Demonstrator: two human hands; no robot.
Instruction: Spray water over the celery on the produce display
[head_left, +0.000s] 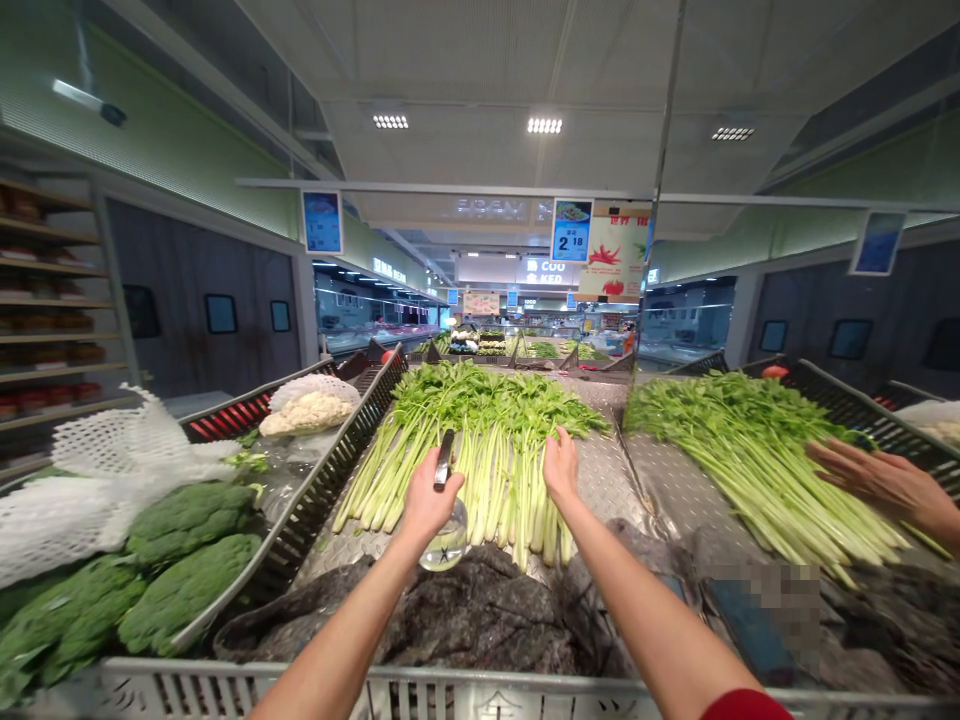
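Note:
My left hand (429, 497) is closed round a small clear bottle (445, 543) with a black top, held over the lower ends of a heap of celery (480, 440). The celery lies on a ribbed metal display tray (600, 480), stalks toward me and leaves away. My right hand (561, 465) rests flat on the stalks at the heap's right side, fingers stretched out and holding nothing. Dark wet cloth (465, 610) covers the tray in front of the celery.
Broccoli heads (180, 560) and white foam netting (112, 470) fill the left crate, with cauliflower (307, 410) behind. A second celery heap (757, 450) lies on the right, where another hand (877, 478) reaches in from the edge. A metal rail (480, 695) runs along the front.

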